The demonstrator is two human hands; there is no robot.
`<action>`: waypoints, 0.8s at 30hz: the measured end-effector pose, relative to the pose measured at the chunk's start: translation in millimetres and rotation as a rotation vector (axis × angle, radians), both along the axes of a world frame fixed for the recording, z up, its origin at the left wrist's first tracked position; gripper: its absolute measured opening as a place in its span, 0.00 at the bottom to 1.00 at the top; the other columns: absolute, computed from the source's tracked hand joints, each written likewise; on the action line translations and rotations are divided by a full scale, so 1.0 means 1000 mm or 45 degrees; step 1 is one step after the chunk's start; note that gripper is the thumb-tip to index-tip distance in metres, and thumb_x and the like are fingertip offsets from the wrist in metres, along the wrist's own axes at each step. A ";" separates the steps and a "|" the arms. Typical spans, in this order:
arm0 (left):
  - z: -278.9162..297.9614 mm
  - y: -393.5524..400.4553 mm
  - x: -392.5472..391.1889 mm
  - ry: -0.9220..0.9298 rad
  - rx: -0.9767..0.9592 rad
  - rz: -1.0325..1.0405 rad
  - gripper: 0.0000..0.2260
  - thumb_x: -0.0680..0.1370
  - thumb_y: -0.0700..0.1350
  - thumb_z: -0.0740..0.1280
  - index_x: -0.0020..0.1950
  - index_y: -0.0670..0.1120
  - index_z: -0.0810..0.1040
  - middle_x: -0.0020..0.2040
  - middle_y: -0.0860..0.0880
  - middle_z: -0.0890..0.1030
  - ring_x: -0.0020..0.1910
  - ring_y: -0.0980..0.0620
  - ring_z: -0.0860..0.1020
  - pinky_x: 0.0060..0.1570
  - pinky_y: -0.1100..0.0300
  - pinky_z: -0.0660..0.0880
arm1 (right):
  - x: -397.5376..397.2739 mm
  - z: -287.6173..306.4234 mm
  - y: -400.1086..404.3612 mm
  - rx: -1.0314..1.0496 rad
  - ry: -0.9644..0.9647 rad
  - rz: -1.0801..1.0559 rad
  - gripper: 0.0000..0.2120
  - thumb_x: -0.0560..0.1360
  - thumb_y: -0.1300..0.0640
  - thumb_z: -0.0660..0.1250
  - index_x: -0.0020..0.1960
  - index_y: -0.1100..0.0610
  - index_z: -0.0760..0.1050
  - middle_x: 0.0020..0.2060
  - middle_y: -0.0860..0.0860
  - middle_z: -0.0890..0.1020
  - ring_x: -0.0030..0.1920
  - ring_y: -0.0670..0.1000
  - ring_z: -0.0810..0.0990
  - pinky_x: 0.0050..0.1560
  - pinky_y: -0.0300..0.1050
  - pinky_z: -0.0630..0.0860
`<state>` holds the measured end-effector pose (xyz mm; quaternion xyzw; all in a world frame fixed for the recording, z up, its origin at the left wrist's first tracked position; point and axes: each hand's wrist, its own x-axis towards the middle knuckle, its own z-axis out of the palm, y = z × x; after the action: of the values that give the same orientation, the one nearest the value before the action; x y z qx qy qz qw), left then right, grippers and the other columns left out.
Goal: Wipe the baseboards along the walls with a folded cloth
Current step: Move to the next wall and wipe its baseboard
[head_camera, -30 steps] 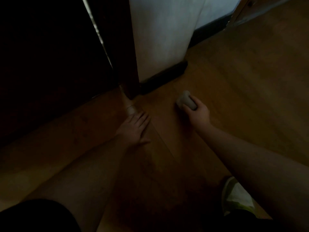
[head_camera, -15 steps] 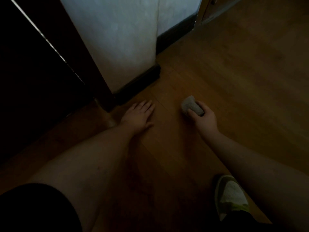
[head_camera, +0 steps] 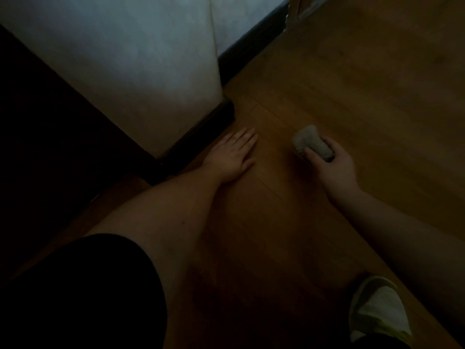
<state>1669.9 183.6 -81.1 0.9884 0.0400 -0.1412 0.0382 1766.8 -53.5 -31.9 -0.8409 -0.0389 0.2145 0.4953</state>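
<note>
The room is dim. My right hand [head_camera: 336, 167] grips a folded grey cloth [head_camera: 310, 142] just above the wooden floor, a short way right of the wall corner. My left hand [head_camera: 232, 154] lies flat on the floor with straight fingers, close beside the dark baseboard [head_camera: 201, 132] that runs under the white wall [head_camera: 130, 64]. A second stretch of dark baseboard [head_camera: 249, 51] continues past the corner toward the back.
A dark door or panel [head_camera: 45, 137] fills the left side. Wooden floor [head_camera: 364, 84] spreads to the right. A light slipper [head_camera: 380, 311] sits at the bottom right. A door frame edge [head_camera: 294, 8] stands at the top.
The view has swung left to right, so the wall corner now sits higher and more central. My left hand has shifted along the floor next to the baseboard. My right hand still grips the cloth.
</note>
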 end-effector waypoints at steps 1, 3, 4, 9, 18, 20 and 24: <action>-0.002 0.001 0.008 -0.022 0.003 -0.021 0.30 0.83 0.62 0.45 0.81 0.50 0.44 0.82 0.51 0.44 0.80 0.52 0.44 0.76 0.54 0.42 | 0.003 -0.001 0.000 0.008 0.005 -0.008 0.31 0.76 0.48 0.70 0.75 0.53 0.65 0.68 0.52 0.75 0.63 0.50 0.76 0.64 0.51 0.75; -0.007 0.003 0.022 -0.056 -0.013 -0.060 0.30 0.83 0.62 0.44 0.81 0.49 0.44 0.82 0.50 0.44 0.80 0.53 0.44 0.76 0.55 0.42 | 0.009 -0.005 0.001 0.025 0.020 -0.011 0.30 0.76 0.48 0.71 0.75 0.53 0.66 0.67 0.51 0.75 0.62 0.49 0.77 0.64 0.50 0.76; -0.011 0.005 0.028 -0.068 -0.030 -0.076 0.30 0.83 0.62 0.44 0.82 0.49 0.45 0.82 0.50 0.45 0.80 0.53 0.44 0.76 0.55 0.42 | 0.013 -0.008 0.001 0.029 0.021 -0.007 0.30 0.76 0.48 0.71 0.74 0.52 0.67 0.67 0.50 0.75 0.61 0.48 0.77 0.63 0.49 0.76; -0.028 0.013 0.034 -0.148 -0.059 -0.129 0.30 0.83 0.60 0.46 0.82 0.48 0.47 0.82 0.49 0.48 0.80 0.52 0.48 0.76 0.56 0.40 | 0.037 -0.022 0.012 -0.006 -0.041 0.083 0.29 0.76 0.47 0.70 0.74 0.49 0.67 0.65 0.46 0.75 0.60 0.45 0.76 0.59 0.43 0.75; -0.027 0.015 0.034 -0.146 -0.091 -0.165 0.29 0.83 0.56 0.52 0.81 0.44 0.53 0.81 0.46 0.52 0.80 0.48 0.50 0.77 0.50 0.42 | 0.129 -0.036 0.107 -0.032 -0.192 0.112 0.29 0.77 0.47 0.69 0.75 0.52 0.66 0.69 0.49 0.74 0.65 0.44 0.72 0.65 0.40 0.71; -0.027 0.015 0.036 -0.147 -0.117 -0.170 0.29 0.82 0.55 0.53 0.81 0.44 0.53 0.81 0.45 0.52 0.80 0.48 0.51 0.77 0.48 0.45 | 0.159 -0.034 0.134 -0.031 -0.214 0.127 0.29 0.77 0.47 0.69 0.75 0.53 0.66 0.69 0.49 0.73 0.66 0.45 0.72 0.65 0.38 0.70; -0.031 0.016 0.034 -0.174 -0.150 -0.172 0.30 0.82 0.55 0.54 0.81 0.44 0.53 0.81 0.45 0.51 0.80 0.48 0.49 0.77 0.45 0.46 | 0.208 -0.031 0.174 0.009 -0.265 0.159 0.28 0.77 0.50 0.68 0.75 0.53 0.66 0.70 0.51 0.72 0.68 0.47 0.71 0.68 0.41 0.69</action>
<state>1703.9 199.8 -112.2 0.9922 -0.0379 -0.0778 0.0892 1975.3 121.0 -62.4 -0.8529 -0.1431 0.1562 0.4771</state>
